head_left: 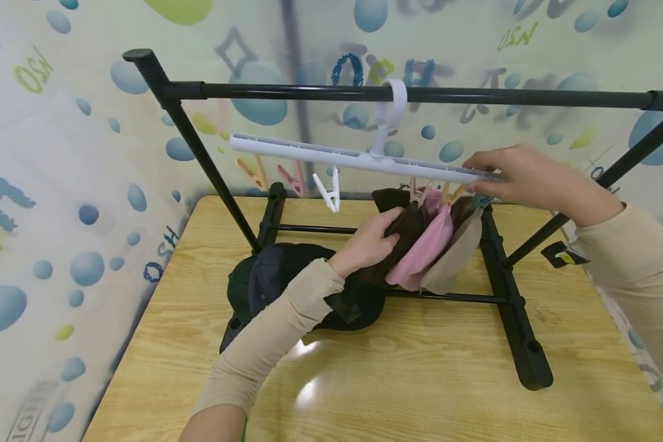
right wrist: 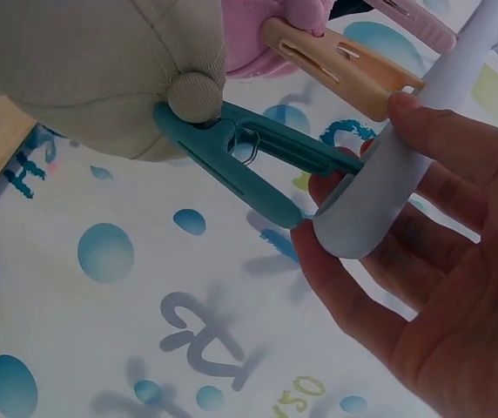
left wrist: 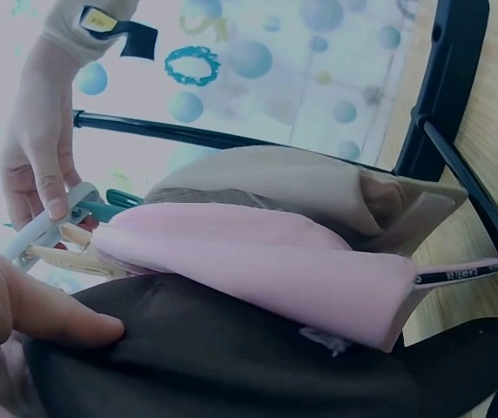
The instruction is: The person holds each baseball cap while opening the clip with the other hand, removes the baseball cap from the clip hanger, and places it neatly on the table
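Observation:
A white clip hanger (head_left: 315,155) hooks over the black rack's top bar. My right hand (head_left: 541,184) grips its right end, thumb and fingers around the bar beside a teal clothespin (right wrist: 232,170). From clothespins on that side hang a beige cap (head_left: 457,256), a pink cap (head_left: 420,255) and a dark brown cap (head_left: 406,236). My left hand (head_left: 367,242) holds the dark brown cap, the thumb lying on its fabric in the left wrist view. An orange clothespin (right wrist: 345,65) sits next to the teal one. Part of the left hand is cut off in the left wrist view.
Orange, pink and white clothespins (head_left: 331,190) hang at the hanger's left half. Several dark caps (head_left: 265,279) lie on the wooden table (head_left: 420,380) under my left forearm. The black rack (head_left: 508,294) stands on the table before a patterned wall covering.

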